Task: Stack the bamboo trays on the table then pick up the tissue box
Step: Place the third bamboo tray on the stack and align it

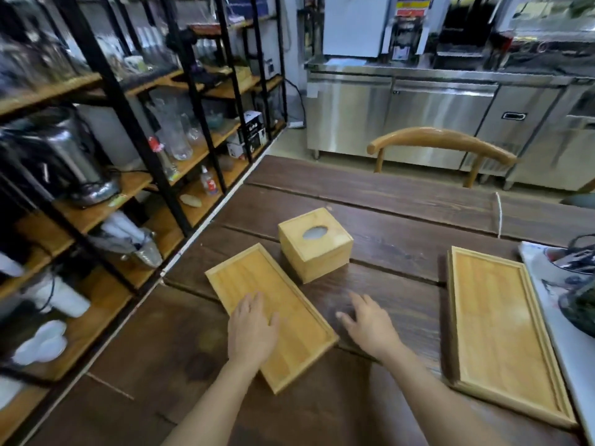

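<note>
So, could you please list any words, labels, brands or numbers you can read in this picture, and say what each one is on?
None can be read.
Red and yellow sign on the back machine: print too blurred.
Black and white boxes on the shelf: markings too small.
Small bottle with a red label: illegible.
Panel on the steel counter: unreadable.
Bamboo trays and tissue box: no text visible.

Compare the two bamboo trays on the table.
The left tray lies skewed, with the left hand over it; the right tray lies nearly square to the table edge, untouched. The left tray sits beside the tissue box; the right lies apart. Both are shallow, rectangular and empty.
</note>
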Demonstrator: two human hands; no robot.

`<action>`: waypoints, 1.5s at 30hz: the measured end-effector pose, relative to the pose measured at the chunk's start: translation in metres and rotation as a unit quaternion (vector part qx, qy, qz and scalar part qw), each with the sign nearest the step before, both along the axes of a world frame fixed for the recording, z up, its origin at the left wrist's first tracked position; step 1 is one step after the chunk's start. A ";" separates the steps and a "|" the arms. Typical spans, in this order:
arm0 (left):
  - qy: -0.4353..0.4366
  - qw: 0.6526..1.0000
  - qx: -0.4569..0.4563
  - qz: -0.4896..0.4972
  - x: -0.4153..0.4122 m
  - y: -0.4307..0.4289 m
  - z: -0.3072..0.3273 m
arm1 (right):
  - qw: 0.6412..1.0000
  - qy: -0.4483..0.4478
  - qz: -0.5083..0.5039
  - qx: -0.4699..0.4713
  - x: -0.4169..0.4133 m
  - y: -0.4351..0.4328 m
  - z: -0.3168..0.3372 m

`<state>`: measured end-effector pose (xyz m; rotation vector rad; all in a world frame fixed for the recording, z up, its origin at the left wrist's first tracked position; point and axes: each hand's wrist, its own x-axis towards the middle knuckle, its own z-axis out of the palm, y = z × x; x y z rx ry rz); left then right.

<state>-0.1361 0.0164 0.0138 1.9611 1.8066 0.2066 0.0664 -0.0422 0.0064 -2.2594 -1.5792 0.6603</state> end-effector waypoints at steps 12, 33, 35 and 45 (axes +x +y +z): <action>-0.405 0.845 -0.198 0.288 -0.012 -0.033 -0.011 | 0.941 0.300 -0.109 -0.114 -0.083 0.015 0.007; -0.419 0.905 0.016 0.067 0.066 -0.034 0.077 | 0.921 0.234 -0.215 0.225 0.000 -0.025 0.075; -0.421 0.906 0.006 0.028 0.102 -0.046 0.077 | 0.918 0.220 -0.244 0.223 0.034 -0.045 0.078; -0.338 0.927 -0.127 -0.107 0.251 -0.107 0.044 | 0.881 0.113 -0.427 0.167 0.153 -0.141 0.045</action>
